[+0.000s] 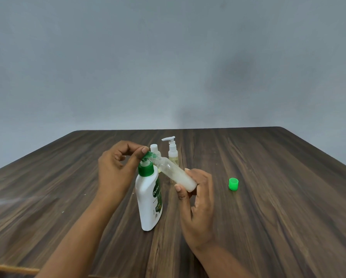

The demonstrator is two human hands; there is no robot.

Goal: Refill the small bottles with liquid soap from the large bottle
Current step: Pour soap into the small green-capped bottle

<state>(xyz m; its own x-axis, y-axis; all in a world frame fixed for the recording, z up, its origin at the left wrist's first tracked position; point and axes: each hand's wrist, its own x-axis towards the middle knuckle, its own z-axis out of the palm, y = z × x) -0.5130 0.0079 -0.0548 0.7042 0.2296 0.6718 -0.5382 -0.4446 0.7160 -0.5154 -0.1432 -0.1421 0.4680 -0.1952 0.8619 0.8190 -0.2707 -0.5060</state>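
A large white soap bottle with a green pump top stands upright on the table. My left hand rests above it, its thumb pressing on the green pump head. My right hand grips a small clear bottle by its base, tilted so its open mouth meets the pump's nozzle. White soap lies in the lower end of that small bottle. Its bright green cap lies on the table to the right.
Behind the large bottle stand a small bottle with a white cap and a clear pump bottle holding yellowish liquid. The dark wooden table ends at a grey wall; its near edge shows at the lower left.
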